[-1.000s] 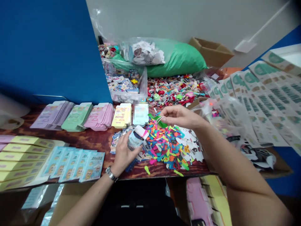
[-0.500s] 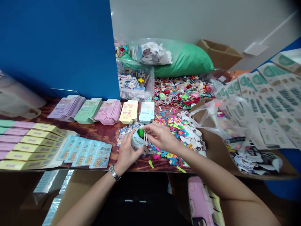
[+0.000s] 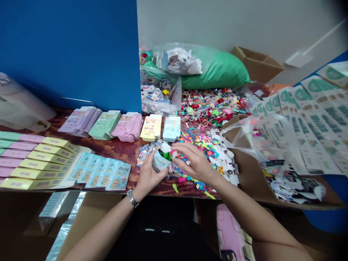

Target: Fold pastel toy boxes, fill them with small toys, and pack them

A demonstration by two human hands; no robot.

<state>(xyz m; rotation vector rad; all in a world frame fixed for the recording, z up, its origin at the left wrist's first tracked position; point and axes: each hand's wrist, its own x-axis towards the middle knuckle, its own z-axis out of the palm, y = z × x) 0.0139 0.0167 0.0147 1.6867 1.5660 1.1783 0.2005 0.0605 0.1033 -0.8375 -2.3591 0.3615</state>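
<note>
My left hand [image 3: 149,175] is wrapped round a small light blue box [image 3: 160,163], tilted with its top open and something green [image 3: 165,156] showing inside. Just right of the opening is my right hand [image 3: 193,162], its fingers bent with a small pink thing at the fingertips. Beneath and beside it spreads a pile of colourful small plastic pieces [image 3: 201,143]. Printed cards [image 3: 145,149] lie behind the box. Flat blue boxes [image 3: 118,175] overlap in a row to the left of my left hand.
Stacks of flat purple [image 3: 80,121], green [image 3: 104,125], pink [image 3: 127,126] and yellow cartons [image 3: 151,127] line the back. Yellow boxes [image 3: 40,172] fill the left. A clear bin [image 3: 160,96] and green bag [image 3: 220,70] stand behind; an open cardboard box [image 3: 247,174] is at right.
My right hand has moved slightly right, away from the box opening. The white loop seen at its fingers is no longer visible there, and more of the green thing inside the box shows.
</note>
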